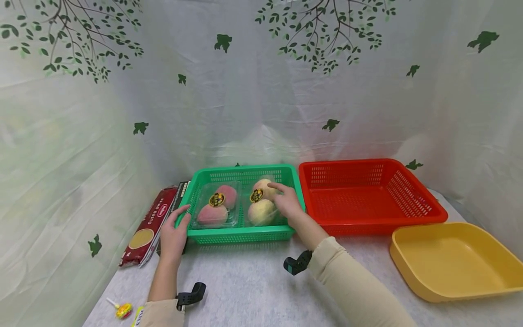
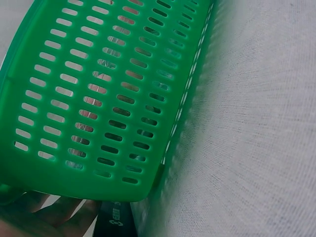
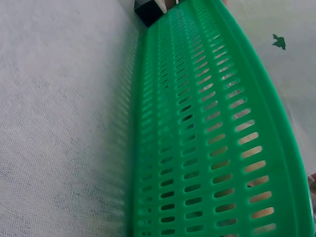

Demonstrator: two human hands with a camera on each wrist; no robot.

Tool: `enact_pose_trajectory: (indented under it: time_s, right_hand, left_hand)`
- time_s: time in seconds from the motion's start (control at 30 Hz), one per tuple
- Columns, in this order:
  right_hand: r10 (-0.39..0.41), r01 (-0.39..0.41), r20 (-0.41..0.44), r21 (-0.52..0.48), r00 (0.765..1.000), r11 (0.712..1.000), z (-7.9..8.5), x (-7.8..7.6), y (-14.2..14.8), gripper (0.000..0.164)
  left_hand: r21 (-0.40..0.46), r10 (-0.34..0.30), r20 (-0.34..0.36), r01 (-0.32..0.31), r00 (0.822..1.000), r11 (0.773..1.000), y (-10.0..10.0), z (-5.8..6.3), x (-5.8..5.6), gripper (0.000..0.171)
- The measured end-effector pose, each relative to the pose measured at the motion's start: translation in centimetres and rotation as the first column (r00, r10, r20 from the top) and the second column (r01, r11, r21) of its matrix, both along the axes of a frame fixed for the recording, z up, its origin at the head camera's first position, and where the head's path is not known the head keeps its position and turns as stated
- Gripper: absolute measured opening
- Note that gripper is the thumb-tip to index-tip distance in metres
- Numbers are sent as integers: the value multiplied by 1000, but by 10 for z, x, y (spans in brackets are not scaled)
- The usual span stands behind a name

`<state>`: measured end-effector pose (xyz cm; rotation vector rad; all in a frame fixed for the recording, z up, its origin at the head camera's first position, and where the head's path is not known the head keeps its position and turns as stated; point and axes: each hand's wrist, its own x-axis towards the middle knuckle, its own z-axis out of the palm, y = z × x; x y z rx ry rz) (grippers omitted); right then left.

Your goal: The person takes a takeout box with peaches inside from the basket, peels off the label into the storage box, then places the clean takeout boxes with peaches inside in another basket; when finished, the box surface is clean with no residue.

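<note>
In the head view a green basket (image 1: 241, 234) holds two clear plastic packs. The left pack (image 1: 212, 216) has two pink peaches and a round black-and-gold sticker; the right pack of peaches (image 1: 262, 212) has pale yellow ones and a similar sticker. My right hand (image 1: 289, 203) reaches over the basket's front right and grips the right pack along its right side, index finger stretched across its top. My left hand (image 1: 175, 234) holds the basket's left rim; the left wrist view shows its fingers (image 2: 61, 210) outside the slotted wall.
A red basket (image 1: 367, 227) stands right of the green one, with a yellow tray (image 1: 470, 259) in front at the right. Dark red and black packets (image 1: 149, 227) lie at the left. A lollipop (image 1: 124, 310) is near the front left edge. A leaf-printed curtain (image 1: 261, 91) hangs behind.
</note>
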<state>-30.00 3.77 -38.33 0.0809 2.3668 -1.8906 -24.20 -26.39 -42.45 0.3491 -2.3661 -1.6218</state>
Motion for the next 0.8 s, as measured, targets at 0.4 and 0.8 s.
enact_pose_trajectory:
  time_s: [0.4, 0.8]
  right_hand:
    - [-27, 27, -19, 10, 999, 1000, 14, 10, 1, 48]
    - [-86, 82, -64, -66, 994, 995, 37, 28, 18, 45]
  left_hand:
    - [6, 4, -7, -4, 1000, 1000, -1, -1, 0, 43]
    - [2, -9, -15, 9, 1000, 1000, -1, 1, 1, 42]
